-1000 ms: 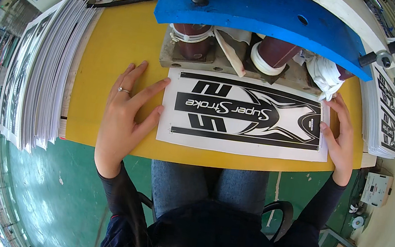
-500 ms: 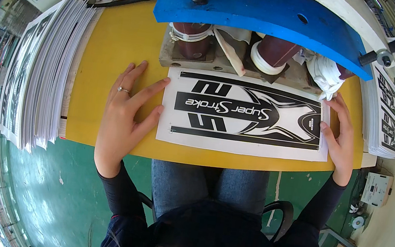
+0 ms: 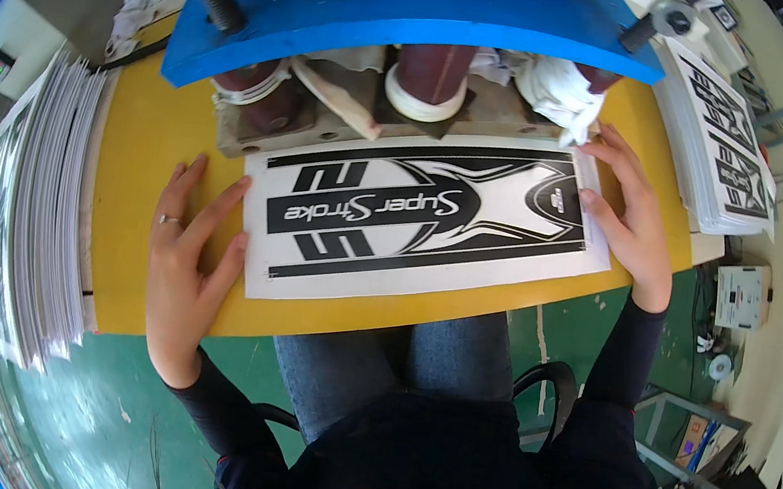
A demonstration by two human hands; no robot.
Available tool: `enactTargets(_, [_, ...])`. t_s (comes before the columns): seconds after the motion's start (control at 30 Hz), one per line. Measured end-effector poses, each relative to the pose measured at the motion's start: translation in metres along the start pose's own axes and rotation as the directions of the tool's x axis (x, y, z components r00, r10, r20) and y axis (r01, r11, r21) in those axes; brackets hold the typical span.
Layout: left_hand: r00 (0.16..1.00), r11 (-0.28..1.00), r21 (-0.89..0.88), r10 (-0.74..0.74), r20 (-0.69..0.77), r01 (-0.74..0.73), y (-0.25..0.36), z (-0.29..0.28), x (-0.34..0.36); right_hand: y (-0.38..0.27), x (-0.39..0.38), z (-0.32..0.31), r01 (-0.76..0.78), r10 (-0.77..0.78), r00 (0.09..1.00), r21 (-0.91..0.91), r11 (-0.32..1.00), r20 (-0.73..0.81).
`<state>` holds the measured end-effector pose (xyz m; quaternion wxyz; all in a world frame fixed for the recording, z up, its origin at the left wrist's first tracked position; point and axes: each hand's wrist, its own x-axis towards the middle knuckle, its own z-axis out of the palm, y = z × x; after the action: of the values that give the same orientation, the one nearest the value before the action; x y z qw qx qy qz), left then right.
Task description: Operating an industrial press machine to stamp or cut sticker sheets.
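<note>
A white paper sheet printed with a black graphic lies on the yellow tabletop, with one or more pale sheet edges showing beneath its right end. My left hand rests at the sheet's left edge, its fingers spread, with index fingertip and thumb touching that edge. A ring is on one of its fingers. At the opposite end, my right hand has its thumb on the sheet's right border and its index finger by the far right corner. Its fingers are apart, and neither hand grasps anything.
Just beyond the sheet stands a press with a blue plate, brown posts, a metal base and white cloth. Tall paper stacks stand at left and right. A white box sits lower right.
The whole view has turned and shifted, so table, press and sheet now look tilted and further left. Both hands keep their places at the sheet's two ends.
</note>
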<state>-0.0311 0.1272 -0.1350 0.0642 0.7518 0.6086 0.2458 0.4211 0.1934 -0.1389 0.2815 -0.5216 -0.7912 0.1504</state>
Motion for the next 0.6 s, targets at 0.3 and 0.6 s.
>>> enactTargets(0.3, [1.0,1.0,-0.007,-0.014,0.02,0.014,0.0008,0.0018,0.0005,-0.0008,-0.0039,-0.0004,-0.02,0.02,0.999,-0.017,1.0,-0.025])
enactTargets(0.6, [1.0,1.0,0.016,-0.003,0.013,0.003,0.0011,0.0001,0.0002,-0.004,-0.0034,-0.0016,-0.028,0.028,0.999,-0.005,1.0,-0.026])
